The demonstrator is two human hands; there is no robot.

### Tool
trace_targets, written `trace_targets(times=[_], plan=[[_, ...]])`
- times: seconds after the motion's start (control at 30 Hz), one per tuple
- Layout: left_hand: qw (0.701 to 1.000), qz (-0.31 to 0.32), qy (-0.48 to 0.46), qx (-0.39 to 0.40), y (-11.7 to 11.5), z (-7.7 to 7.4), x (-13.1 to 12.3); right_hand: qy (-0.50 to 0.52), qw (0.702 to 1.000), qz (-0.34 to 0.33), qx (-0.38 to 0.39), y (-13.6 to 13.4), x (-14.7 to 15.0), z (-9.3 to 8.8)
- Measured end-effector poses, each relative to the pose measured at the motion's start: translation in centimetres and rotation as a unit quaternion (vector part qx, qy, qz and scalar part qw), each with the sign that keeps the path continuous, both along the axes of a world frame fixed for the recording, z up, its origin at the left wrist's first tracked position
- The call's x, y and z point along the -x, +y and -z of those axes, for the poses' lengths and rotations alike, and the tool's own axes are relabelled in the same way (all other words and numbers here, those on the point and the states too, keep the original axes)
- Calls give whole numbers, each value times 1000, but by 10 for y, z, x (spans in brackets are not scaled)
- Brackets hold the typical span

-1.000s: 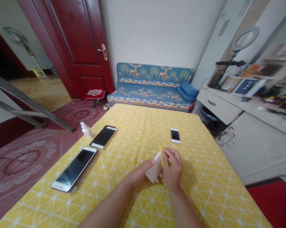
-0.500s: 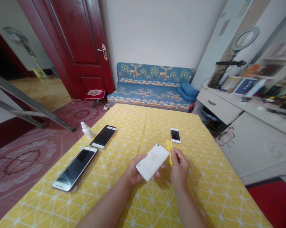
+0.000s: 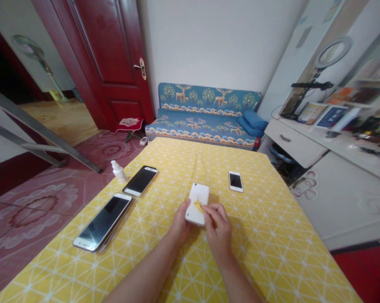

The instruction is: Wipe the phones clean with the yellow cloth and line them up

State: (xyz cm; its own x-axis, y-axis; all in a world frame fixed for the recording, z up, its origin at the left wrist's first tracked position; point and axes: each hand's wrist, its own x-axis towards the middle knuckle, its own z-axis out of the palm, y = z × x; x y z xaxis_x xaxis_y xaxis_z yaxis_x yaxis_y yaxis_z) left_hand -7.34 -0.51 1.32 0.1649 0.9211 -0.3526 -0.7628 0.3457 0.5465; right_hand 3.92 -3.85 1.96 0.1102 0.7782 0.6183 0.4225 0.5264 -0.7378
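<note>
Two grips meeting on one thing: left grip [image 3: 181,219] closed around the near left edge of a slim white rectangular phone [image 3: 198,195], turned plain back up with its long axis pointing away from the body, apparently steadied that way to keep it from sliding under pressure. Right grip [image 3: 220,225] pinched shut on a small crumpled yellow cloth scrap [image 3: 198,206], fingertips bent down to press it against the near end of the phone's back, just beside the left thumb. Cannot tell whether the phone rests fully on the yellow, white-lined tablecloth of the worktop [image 3: 183,160] or sits slightly raised at one end. Both forearms reaching in from the near edge toward the middle of the cloth. Farther right, a small white phone with a dark screen [image 3: 236,181], face up and apart from the hands. Along the left edge, set in a loose row within reach: a large silver-rimmed phone [image 3: 103,222] nearest, a black-screened phone with a white frame [image 3: 140,181] beyond it, then a small white plastic dropper bottle [image 3: 118,171], upright at the cloth's border. Past the worktop, a blue patterned sofa [image 3: 205,113] against the wall beside a dark red door [image 3: 114,63].
</note>
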Motion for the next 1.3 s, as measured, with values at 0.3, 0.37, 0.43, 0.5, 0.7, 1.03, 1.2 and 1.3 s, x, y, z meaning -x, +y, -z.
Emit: trace_targets(times=[0.3, 0.37, 0.43, 0.5, 0.7, 1.03, 1.2, 1.3], plan=[[999, -3, -23, -48, 3, 4, 3, -82, 994, -60, -28, -5, 9, 4], [994, 45, -45, -86, 3, 3, 4, -116, 990, -69, -26, -6, 10, 5], [990, 77, -65, -94, 2, 2, 5, -144, 987, -71, -26, -7, 12, 5], [992, 80, -74, -66, 3, 2, 6, -155, 985, -64, -27, -7, 14, 6], [991, 56, -88, -80, 6, 4, 6, -79, 996, 9, -26, 0, 7, 12], [993, 28, -50, -99, -2, -2, 4, -74, 994, -68, -35, -4, 11, 9], [993, 9, -68, -99, 3, -6, 13, -166, 985, -32, 28, -6, 4, 8], [986, 31, -135, -98, 6, -11, 21, -191, 980, 7, 58, -5, -1, 7]])
